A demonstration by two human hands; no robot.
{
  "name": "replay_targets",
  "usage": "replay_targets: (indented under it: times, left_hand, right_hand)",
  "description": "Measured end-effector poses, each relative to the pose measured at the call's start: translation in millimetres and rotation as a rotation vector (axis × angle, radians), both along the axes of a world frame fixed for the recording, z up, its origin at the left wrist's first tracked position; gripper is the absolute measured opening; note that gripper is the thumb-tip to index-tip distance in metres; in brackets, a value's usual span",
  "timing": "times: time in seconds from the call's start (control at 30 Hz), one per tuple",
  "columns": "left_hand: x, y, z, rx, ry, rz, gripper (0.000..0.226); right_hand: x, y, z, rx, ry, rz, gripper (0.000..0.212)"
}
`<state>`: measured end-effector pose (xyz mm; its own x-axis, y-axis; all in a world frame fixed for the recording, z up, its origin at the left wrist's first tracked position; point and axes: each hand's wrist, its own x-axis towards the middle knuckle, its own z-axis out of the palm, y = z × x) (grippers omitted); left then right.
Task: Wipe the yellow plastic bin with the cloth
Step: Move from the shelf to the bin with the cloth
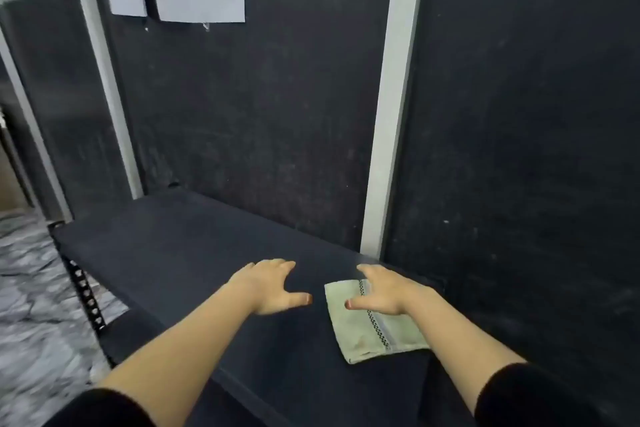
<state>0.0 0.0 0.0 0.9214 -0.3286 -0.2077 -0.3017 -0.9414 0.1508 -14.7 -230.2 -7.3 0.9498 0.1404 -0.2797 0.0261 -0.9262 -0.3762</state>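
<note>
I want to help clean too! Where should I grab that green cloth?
Pinch the near edge of the cloth, coming from above with the right hand. It lies folded flat on the dark table, so only its edges lift easily, and that hand is already over its far part.

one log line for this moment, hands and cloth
left hand: open, empty, over dark shelf | right hand: open, over folded cloth | yellow bin: not in view

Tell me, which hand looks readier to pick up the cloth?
The right hand. It is spread open directly over the folded cloth on the dark shelf. The left hand, also open, is beside the cloth over bare shelf. No yellow bin is in view.
</note>
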Motion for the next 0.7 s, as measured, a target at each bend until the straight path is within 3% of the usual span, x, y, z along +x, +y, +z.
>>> replay_targets:
  times: [0.17, 0.3, 0.47, 0.7]
  left_hand:
    - [-12.3, -10.3, -50.4, 0.005, 0.068, 0.003, 0.091]
    - [-18.9, -16.2, -76.4, -0.054, -0.001, 0.025, 0.093]
    - [-23.5, -16.9, -93.2, -0.128, -0.11, 0.045, 0.121]
    - [-24.2, -15.7, -93.8, -0.154, -0.146, 0.049, 0.122]
  right_hand:
    - [-4.7, -5.1, -42.5, -0.16, -0.051, 0.0, 0.099]
    - [-8.9, -10.4, -64.0, -0.139, -0.112, -0.04, 0.097]
    - [-18.7, -10.1, -70.7, -0.124, -0.233, -0.038, 0.083]
    - [-28.9, -5.7, -75.6, -0.07, -0.438, -0.02, 0.048]
